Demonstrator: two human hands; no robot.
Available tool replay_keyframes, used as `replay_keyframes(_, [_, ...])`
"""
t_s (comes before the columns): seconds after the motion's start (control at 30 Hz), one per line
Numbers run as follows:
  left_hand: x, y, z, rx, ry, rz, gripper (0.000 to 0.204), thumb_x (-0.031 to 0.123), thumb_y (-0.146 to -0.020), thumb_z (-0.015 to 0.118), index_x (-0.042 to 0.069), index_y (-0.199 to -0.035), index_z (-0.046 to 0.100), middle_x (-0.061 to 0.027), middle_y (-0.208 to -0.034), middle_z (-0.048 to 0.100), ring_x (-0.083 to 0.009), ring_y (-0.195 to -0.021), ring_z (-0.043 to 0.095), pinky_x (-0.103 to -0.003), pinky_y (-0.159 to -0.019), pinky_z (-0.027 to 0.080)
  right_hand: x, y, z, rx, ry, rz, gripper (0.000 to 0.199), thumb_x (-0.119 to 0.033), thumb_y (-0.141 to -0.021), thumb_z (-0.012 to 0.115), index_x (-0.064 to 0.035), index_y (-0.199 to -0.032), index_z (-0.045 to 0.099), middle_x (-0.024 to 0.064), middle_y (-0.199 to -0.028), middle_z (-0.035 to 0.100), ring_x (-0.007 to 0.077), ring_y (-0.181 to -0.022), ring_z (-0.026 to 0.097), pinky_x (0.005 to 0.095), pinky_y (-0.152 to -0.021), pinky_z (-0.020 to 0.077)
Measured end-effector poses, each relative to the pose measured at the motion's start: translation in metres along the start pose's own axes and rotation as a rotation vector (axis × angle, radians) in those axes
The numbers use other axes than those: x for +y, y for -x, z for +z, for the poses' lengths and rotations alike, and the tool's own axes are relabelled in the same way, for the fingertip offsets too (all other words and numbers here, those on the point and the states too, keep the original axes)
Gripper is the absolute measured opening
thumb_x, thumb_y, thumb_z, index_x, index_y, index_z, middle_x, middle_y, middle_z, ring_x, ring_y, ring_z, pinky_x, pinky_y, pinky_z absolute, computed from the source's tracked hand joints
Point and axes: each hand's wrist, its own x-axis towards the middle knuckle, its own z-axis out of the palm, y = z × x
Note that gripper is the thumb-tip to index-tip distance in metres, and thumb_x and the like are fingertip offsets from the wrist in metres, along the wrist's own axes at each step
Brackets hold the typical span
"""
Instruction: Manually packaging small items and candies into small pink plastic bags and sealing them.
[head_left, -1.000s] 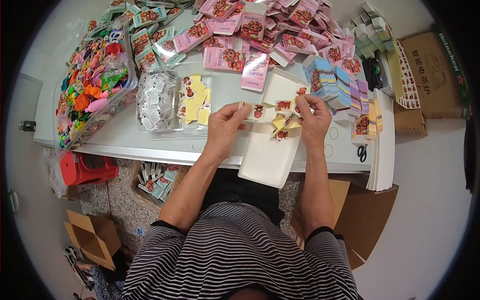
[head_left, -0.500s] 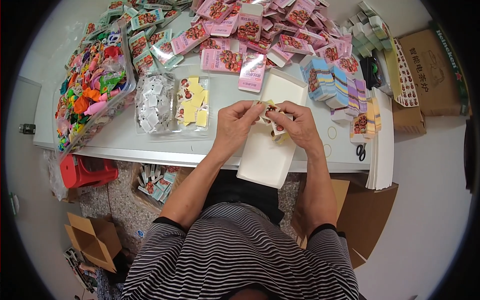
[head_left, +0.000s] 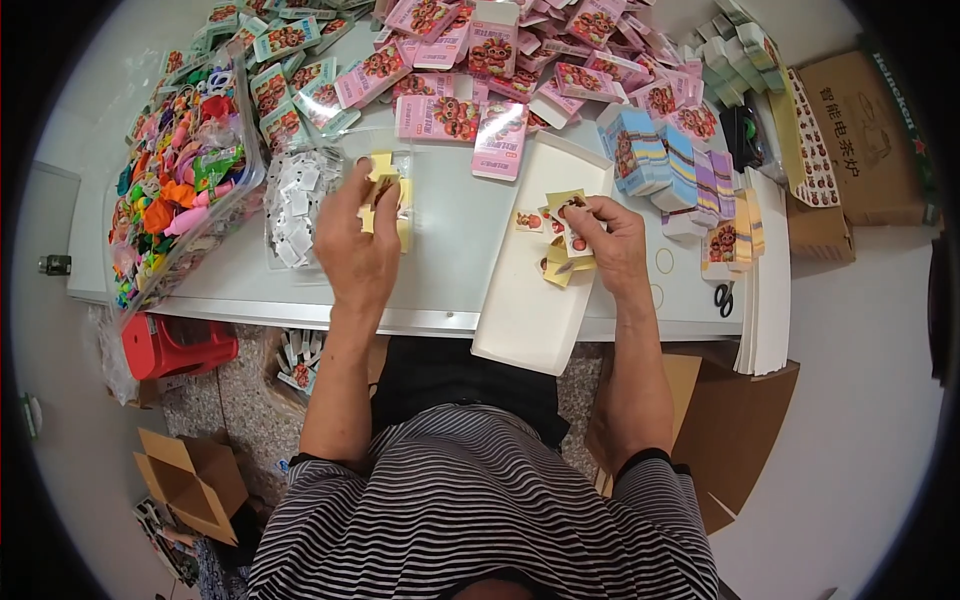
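Observation:
My right hand (head_left: 615,245) pinches a few small square picture stickers (head_left: 577,238) with yellow backing, above a long shallow white box (head_left: 525,325). One loose sticker (head_left: 528,220) shows beside them, over the box. My left hand (head_left: 358,255) reaches over the clear plastic tray (head_left: 414,170), its thumb and index finger apart. Around its fingertips are yellow-backed sticker squares (head_left: 404,225), partly hidden by the hand. White small packets (head_left: 295,205) fill the tray's other side, left of that hand.
Pink boxes (head_left: 500,140) and green boxes (head_left: 285,38) pile up at the back. A clear bin of colourful small toys (head_left: 190,180) stands left. Stacked blue cards (head_left: 640,150), scissors (head_left: 724,300) and white card strips (head_left: 765,280) lie right. A red stool (head_left: 180,343) is below the table.
My left hand has left my right hand and moved left to the tray, its fingers now apart. My right hand keeps the stickers and has shifted slightly right over the box.

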Motion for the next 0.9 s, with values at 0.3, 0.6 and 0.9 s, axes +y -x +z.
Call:
replay_keyframes(0.3, [0.045, 0.027, 0.049, -0.706, 0.683, -0.361, 0.042, 0.021, -0.091, 0.079, -0.005, -0.122, 0.067, -0.0109, -0.111, 0.072, -0.016, -0.09, 0.066, -0.031, -0.081, 0.055, 0.009, 0.004, 0.016, -0.025, -0.179, -0.016, 0.016, -0.013, -0.098, 0.07, 0.0015, -0.103, 0.072, 0.0008, -0.085, 0.069, 0.0028, -0.066, 0.055, 0.0176, -0.059, 0.0439])
replay_keyframes(0.6, [0.047, 0.061, 0.084, -0.673, 0.917, -0.638, 0.021, 0.017, -0.098, 0.071, -0.004, -0.099, 0.075, -0.0015, -0.081, 0.07, -0.0039, -0.073, 0.056, -0.021, -0.063, 0.044, 0.021, 0.006, 0.032, 0.175, -0.329, -0.057, 0.016, -0.014, -0.097, 0.071, -0.0004, -0.104, 0.071, 0.0009, -0.089, 0.07, 0.0071, -0.075, 0.062, 0.0225, -0.07, 0.0502])
replay_keyframes(0.9, [0.037, 0.062, 0.072, -0.662, 0.929, -0.676, 0.021, 0.018, -0.101, 0.068, -0.002, -0.105, 0.073, -0.0044, -0.095, 0.075, -0.0079, -0.084, 0.067, -0.024, -0.079, 0.056, 0.009, -0.009, 0.023, 0.25, -0.511, -0.086, 0.014, -0.013, -0.098, 0.069, -0.0002, -0.104, 0.071, 0.0048, -0.1, 0.072, 0.0121, -0.087, 0.066, 0.0271, -0.078, 0.0533])
